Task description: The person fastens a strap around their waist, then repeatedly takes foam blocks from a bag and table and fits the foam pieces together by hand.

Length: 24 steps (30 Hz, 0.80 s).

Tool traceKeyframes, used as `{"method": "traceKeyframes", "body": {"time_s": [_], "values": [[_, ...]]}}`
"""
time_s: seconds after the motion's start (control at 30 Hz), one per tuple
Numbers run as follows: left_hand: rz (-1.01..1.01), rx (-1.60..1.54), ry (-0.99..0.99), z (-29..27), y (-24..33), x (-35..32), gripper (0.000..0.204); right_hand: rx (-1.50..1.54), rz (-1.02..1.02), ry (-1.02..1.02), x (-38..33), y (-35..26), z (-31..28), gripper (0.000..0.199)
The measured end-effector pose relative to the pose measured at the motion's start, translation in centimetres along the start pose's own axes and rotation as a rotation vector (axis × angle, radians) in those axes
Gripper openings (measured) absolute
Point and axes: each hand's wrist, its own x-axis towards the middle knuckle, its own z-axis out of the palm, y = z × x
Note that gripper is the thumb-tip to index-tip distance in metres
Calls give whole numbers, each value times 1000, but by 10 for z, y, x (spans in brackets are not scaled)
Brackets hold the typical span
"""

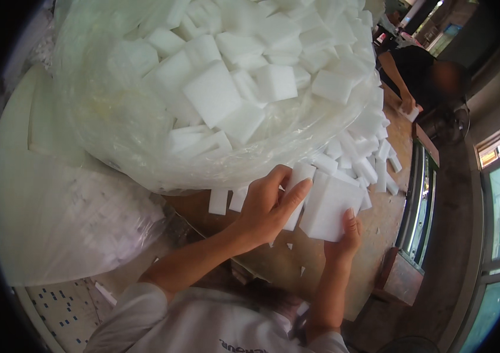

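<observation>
My left hand (261,207) is closed on a slim white foam block (301,173), its thumb and fingers pinching the sides. Right beside it, my right hand (344,240) grips a larger, squarish white foam block (331,203) by its near right edge, thumb on top. Its other fingers are hidden under the block. Just behind both hands lies a heap of loose white foam blocks (367,167) on the brown tabletop (320,276). A big clear plastic bag (261,150), full of white foam cubes (211,91), bulges over the table ahead of me.
Another filled plastic bag (109,223) stands at the left. Along the table's right side runs a metal rail (419,206) with a wooden block (401,276) at its near end. At the far right, a co-worker in dark clothing (411,70) handles a white piece. Small white scraps dot the tabletop.
</observation>
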Motion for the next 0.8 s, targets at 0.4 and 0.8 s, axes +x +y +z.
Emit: {"method": "traceKeyframes", "body": {"time_s": [0.4, 0.8], "values": [[55, 103, -60, 10, -7, 4, 22, -24, -48, -28, 0, 2, 0, 30], [380, 198, -229, 8, -10, -6, 35, -477, -390, -242, -21, -22, 1, 43]]}}
